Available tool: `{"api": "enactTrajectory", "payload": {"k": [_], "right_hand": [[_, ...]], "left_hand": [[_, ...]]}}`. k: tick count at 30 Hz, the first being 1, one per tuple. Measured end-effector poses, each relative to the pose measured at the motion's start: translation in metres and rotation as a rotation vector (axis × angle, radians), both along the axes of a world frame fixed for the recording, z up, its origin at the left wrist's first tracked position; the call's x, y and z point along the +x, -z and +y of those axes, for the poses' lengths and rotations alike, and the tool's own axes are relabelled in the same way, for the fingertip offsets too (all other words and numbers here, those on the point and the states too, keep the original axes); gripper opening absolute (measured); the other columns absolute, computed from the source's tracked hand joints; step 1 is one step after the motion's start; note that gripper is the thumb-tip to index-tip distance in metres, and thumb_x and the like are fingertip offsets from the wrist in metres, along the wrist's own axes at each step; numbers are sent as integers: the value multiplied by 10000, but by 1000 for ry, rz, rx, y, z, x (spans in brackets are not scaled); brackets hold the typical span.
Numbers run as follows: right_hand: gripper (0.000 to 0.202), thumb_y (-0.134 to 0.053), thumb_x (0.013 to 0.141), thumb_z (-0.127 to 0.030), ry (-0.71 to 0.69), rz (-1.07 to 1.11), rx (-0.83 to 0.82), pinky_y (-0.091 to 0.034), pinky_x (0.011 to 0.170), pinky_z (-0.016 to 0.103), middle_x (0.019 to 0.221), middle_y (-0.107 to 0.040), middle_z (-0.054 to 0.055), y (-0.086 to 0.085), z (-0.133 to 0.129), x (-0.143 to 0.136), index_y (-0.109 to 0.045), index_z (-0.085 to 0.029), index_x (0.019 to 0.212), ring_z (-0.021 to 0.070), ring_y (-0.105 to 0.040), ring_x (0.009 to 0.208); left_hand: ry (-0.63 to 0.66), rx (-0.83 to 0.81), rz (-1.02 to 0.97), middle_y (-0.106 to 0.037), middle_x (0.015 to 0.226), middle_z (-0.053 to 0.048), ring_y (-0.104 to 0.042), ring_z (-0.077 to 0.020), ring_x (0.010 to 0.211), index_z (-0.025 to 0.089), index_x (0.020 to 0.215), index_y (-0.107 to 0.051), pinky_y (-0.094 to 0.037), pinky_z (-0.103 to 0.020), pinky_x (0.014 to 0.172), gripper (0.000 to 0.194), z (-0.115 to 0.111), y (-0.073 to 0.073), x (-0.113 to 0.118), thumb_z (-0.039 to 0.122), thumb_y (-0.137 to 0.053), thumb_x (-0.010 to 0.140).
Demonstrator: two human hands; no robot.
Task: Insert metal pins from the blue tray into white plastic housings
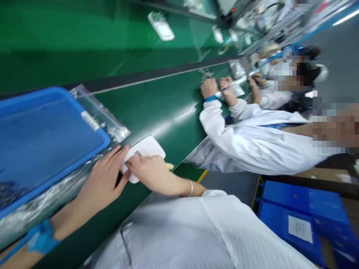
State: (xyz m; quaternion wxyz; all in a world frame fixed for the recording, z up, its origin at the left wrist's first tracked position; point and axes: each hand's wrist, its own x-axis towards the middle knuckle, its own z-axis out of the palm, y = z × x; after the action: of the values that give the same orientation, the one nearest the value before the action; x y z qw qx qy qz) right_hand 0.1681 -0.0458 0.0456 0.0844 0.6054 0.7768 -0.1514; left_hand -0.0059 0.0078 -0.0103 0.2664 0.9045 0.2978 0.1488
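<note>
Head view: both hands, left and right, fingers curled onto white casing (beside blue tray) on green belt.

Green bench, away from the work

Blue tray at nine o'clock over clear bags; a white part at twelve; co-workers' sleeves at three; blue crates at four.

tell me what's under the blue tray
Clear plastic bags of small parts stick out from under the blue tray, lying on the green bench. How far they reach beneath it is hidden.
</note>
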Motion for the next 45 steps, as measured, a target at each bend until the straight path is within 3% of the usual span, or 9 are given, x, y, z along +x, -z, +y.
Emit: {"api": "enactTrajectory", "payload": {"k": [10,16,23,30,33,36,41,43,45], "right_hand": [[212,-389,963,-126,-35,58,89,-430,485,324,962,-715,75,-5,0,0,-575,-122,1065,204,-676,768],[174,-463,922,-113,-45,63,153,-490,531,343,953,-707,84,-4,-1,8,-569,-109,1060,214,-681,815],[89,-521,946,-197,-39,-5,161,-450,515,302,894,-692,19,-19,2,21,-564,-147,1005,166,-672,728],[271,-467,1014,-351,-48,67,167,-378,463,300,803,-723,5,-30,18,20,-638,-161,924,153,-668,653],[212,-494,1004,-307,165,262,333,-425,565,234,861,-743,-9,-40,27,31,-668,-188,980,116,-676,709],[203,-497,1009,-269,375,371,611,-396,546,207,756,-713,-26,-50,35,51,-682,-193,1044,80,-604,571],[206,-524,996,-240,560,260,1274,-320,460,234,504,-527,-60,-77,37,95,-716,-169,970,68,-433,411],[175,-558,974,-214,562,199,1462,-322,453,241,450,-462,-73,-86,33,99,-723,-185,926,78,-420,406],[216,-532,978,-224,387,206,1499,-347,451,243,457,-480,-63,-89,25,90,-713,-206,861,85,-433,411]], "left_hand": [[43,206,-26,-563,1396,-151,-505,-352,1275,188,1550,-250,-371,-452,980,600,9,23,-2,326,-374,979],[45,374,-127,-575,1387,-180,-585,-366,1182,174,1404,-423,-421,-471,916,506,21,39,14,282,-435,910],[110,326,-74,-470,1539,-110,-457,-331,1416,276,1600,-167,-430,-508,1124,760,31,52,19,306,-489,912],[118,260,-42,-434,1561,-68,-481,-334,1395,327,1625,-39,-588,-505,983,773,35,51,15,302,-441,965],[65,146,-17,-429,1564,-46,-450,-348,1411,371,1615,-77,-583,-517,992,724,33,51,17,315,-441,991],[6,4,65,-348,1607,-49,-372,-377,1452,347,1587,-281,-531,-551,1046,580,31,48,20,360,-409,1021],[19,-104,91,-273,1639,-32,-241,-376,1510,327,1573,-330,-373,-648,1149,542,30,40,21,409,-350,1037],[2,-91,95,-267,1642,-33,-239,-373,1513,327,1572,-331,-372,-659,1146,542,30,39,19,400,-341,1036],[34,-35,56,-302,1631,-39,-262,-355,1512,314,1575,-327,-366,-639,1162,552,30,42,18,378,-357,1028]]}}
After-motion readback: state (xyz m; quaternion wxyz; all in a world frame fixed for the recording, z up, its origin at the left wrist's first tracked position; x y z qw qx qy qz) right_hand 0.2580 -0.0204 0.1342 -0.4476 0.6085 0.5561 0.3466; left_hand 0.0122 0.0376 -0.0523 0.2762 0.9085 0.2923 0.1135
